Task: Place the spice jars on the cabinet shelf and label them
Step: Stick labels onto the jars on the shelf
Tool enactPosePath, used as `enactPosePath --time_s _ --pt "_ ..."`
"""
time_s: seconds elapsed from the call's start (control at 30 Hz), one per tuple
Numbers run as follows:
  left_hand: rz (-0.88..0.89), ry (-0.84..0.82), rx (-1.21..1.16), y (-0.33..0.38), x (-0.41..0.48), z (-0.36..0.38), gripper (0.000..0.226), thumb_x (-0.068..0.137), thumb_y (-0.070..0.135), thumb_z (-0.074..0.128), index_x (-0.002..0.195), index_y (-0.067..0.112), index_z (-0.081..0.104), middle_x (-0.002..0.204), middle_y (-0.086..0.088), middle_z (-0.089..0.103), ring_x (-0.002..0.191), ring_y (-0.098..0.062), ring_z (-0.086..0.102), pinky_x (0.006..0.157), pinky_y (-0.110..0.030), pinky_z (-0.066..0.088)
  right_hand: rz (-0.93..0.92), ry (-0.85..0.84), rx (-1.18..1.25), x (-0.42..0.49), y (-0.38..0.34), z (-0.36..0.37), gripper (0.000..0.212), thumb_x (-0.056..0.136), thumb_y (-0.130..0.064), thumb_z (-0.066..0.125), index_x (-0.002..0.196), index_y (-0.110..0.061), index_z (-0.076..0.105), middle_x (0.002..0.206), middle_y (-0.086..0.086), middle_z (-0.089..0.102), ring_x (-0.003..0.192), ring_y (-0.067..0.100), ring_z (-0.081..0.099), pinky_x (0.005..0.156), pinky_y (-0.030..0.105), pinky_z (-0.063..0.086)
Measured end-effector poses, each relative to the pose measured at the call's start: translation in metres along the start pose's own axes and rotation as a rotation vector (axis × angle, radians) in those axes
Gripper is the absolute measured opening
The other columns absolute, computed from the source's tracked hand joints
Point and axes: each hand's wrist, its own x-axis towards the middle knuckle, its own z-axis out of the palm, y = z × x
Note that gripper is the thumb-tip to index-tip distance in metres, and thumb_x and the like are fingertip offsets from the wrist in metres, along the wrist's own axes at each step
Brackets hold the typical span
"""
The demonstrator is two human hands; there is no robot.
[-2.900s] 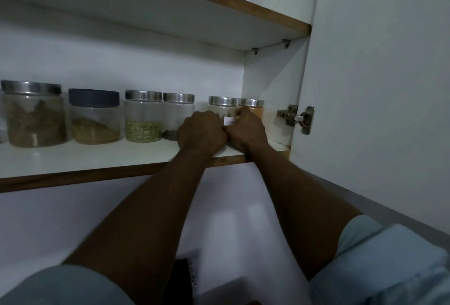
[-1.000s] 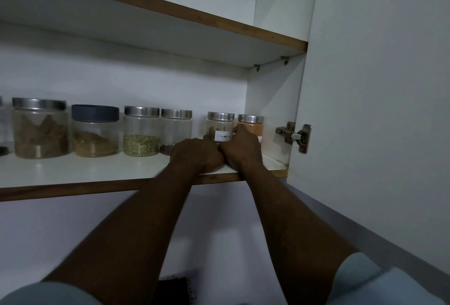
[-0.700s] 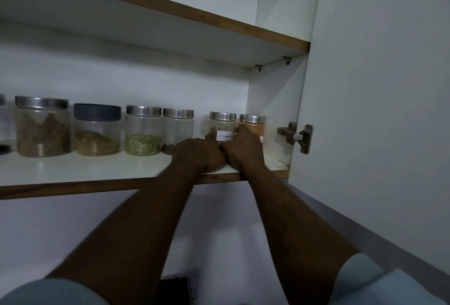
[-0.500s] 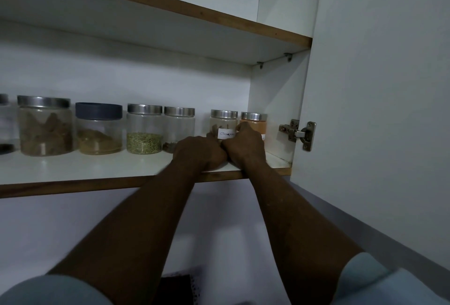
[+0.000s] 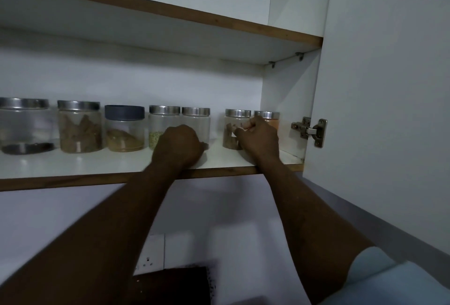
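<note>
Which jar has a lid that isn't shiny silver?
The jar with the dark lid, third from the left, holding brown powder. Every other lid is silver.

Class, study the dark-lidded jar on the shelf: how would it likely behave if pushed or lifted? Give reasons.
The dark-lidded jar is probably light for its size: brown powder fills only its bottom. Squat and wide, it should slide on the smooth shelf rather than tip.
</note>
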Motion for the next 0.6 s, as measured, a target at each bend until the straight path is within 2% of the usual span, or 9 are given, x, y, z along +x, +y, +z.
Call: enactPosePath --time_s 0.1,0.17,0.23,0.3,0.37,0.43,0.53,0.6 --pt "-0.031 0.053 0.021 -0.015 -0.006 -0.014 0.031 0.085 0.038 0.073 0.094 0.008 0.078 0.093 -0.01 0.074 0.079 -0.021 0.06 0.07 -0.03 0.046 -0.135 -0.073 0.023 -0.004 -0.003 0.001 0.015 0.081 -0.037 0.07 0.075 -0.025 0.064 0.076 -0.012 0.067 0.075 0.002 0.06 0.067 0.028 0.044" --pt "-0.045 0.075 0.03 -0.014 -0.01 -0.017 0.027 0.088 0.031 0.07 0.094 0.006 0.075 0.094 -0.013 0.073 0.081 -0.025 0.062 0.068 -0.03 0.045 -0.196 -0.178 -0.068 -0.003 -0.007 0.005 0.017 0.081 -0.04 0.073 0.079 -0.024 0.066 0.079 -0.011 0.069 0.078 0.005 0.062 0.069 0.03 0.047" --pt "-0.06 0.084 0.063 -0.005 -0.015 -0.016 0.024 0.088 0.028 0.068 0.095 0.006 0.072 0.096 -0.015 0.072 0.087 -0.029 0.066 0.068 -0.031 0.047 -0.219 -0.282 -0.162 -0.002 -0.013 0.014 0.025 0.08 -0.044 0.078 0.095 -0.026 0.069 0.094 -0.007 0.073 0.088 0.012 0.066 0.076 0.032 0.052" --pt "-0.064 0.092 0.091 0.001 -0.017 -0.013 0.023 0.089 0.026 0.068 0.099 0.006 0.072 0.099 -0.014 0.072 0.092 -0.03 0.068 0.068 -0.031 0.048 -0.213 -0.347 -0.219 -0.003 -0.022 0.027 0.051 0.079 -0.051 0.078 0.12 -0.023 0.064 0.115 -0.002 0.071 0.105 0.017 0.065 0.083 0.032 0.05" --pt "-0.058 0.083 0.1 0.001 -0.018 -0.012 0.023 0.089 0.026 0.068 0.101 0.007 0.072 0.1 -0.013 0.072 0.093 -0.03 0.069 0.067 -0.031 0.046 -0.184 -0.394 -0.241 -0.004 -0.031 0.041 0.085 0.075 -0.06 0.078 0.142 -0.017 0.049 0.136 0.005 0.061 0.122 0.025 0.058 0.09 0.035 0.046" --pt "-0.046 0.06 0.112 -0.001 -0.017 -0.013 0.022 0.088 0.024 0.068 0.102 0.007 0.072 0.099 -0.013 0.072 0.092 -0.029 0.069 0.066 -0.031 0.045 -0.136 -0.438 -0.224 -0.003 -0.036 0.051 0.107 0.07 -0.062 0.078 0.152 -0.013 0.031 0.15 0.013 0.049 0.136 0.033 0.047 0.098 0.039 0.044" --pt "-0.031 0.033 0.131 -0.003 -0.016 -0.013 0.021 0.089 0.025 0.067 0.103 0.009 0.071 0.099 -0.011 0.071 0.089 -0.027 0.067 0.065 -0.031 0.044 -0.063 -0.537 -0.157 0.003 -0.036 0.057 0.116 0.074 -0.049 0.081 0.16 -0.014 0.011 0.159 0.009 0.04 0.15 0.034 0.028 0.111 0.046 0.036" --pt "-0.018 0.007 0.146 -0.004 -0.014 -0.011 0.022 0.09 0.028 0.066 0.104 0.011 0.069 0.099 -0.009 0.071 0.086 -0.025 0.064 0.067 -0.031 0.045 -0.053 -0.556 -0.117 0.004 -0.034 0.056 0.114 0.076 -0.043 0.082 0.161 -0.017 0.01 0.153 0.005 0.049 0.147 0.03 0.034 0.112 0.045 0.036"
